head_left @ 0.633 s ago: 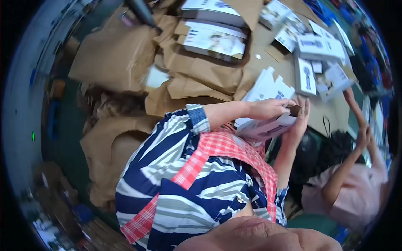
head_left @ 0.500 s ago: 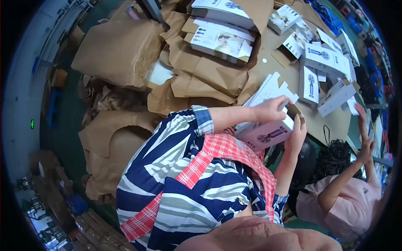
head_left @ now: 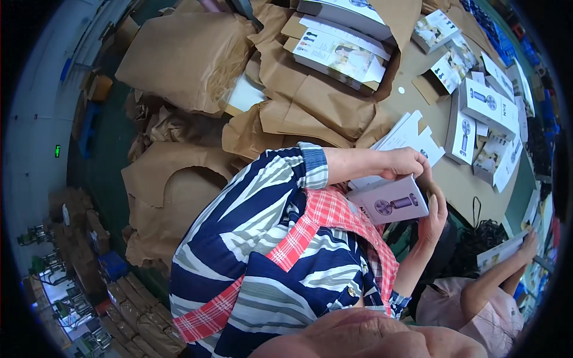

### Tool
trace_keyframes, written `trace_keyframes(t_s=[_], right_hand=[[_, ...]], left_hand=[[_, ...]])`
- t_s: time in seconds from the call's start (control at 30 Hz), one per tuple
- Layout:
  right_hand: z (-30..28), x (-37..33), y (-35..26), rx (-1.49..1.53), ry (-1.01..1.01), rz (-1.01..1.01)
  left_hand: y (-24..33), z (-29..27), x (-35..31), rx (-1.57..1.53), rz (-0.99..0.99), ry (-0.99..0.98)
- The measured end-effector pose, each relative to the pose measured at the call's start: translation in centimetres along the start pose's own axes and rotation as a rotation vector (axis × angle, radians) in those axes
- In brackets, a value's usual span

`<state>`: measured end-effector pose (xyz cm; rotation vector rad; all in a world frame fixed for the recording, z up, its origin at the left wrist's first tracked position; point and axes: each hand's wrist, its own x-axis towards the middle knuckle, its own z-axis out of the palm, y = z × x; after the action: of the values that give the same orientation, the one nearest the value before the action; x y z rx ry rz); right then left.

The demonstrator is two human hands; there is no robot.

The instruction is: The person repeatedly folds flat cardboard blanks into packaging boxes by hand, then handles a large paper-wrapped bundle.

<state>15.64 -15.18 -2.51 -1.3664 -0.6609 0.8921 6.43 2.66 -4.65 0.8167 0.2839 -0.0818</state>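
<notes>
A white fan box [head_left: 389,206] with a purple fan picture on its side is tilted in front of my apron. My left hand [head_left: 408,163] is closed at the upper edge of the box's right end, fingers curled down. At that same end, my right hand [head_left: 434,216] bends its fingers round the corner. The fingers partly hide the end flap. Just beyond my left hand lies a stack of flat white cartons [head_left: 399,134], their cut flaps fanned out.
Folded fan boxes [head_left: 489,107] lie piled at the table's right. Brown wrapping paper [head_left: 310,107] surrounds a stack of printed cartons [head_left: 340,55] at the back. A wrapped brown bundle [head_left: 179,62] stands at the left. A co-worker [head_left: 471,304] on my right holds a white carton.
The box's right end, which showed a raised brown flap, now looks closed over. My right hand has moved up against that end. The co-worker's hands have come down, now with a white carton.
</notes>
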Motion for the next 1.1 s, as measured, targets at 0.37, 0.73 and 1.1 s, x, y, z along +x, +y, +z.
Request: trace_keyframes(t_s=[0.37, 0.73, 1.1], right_hand=[[-0.3, 2.6, -5.5, -0.782, -0.331, 0.277], [-6.9, 3.3, -3.3, -0.031, 0.406, -0.111], [1.0, 5.7, 4.7, -0.805, 0.322, -0.148]], left_hand=[[2.3, 2.1, -1.4, 0.565, 0.001, -0.057], [3.2, -7.0, -0.8, 0.619, 0.85, 0.715], [-0.6, -5.3, 4.3, 1.137, 0.513, 0.558]])
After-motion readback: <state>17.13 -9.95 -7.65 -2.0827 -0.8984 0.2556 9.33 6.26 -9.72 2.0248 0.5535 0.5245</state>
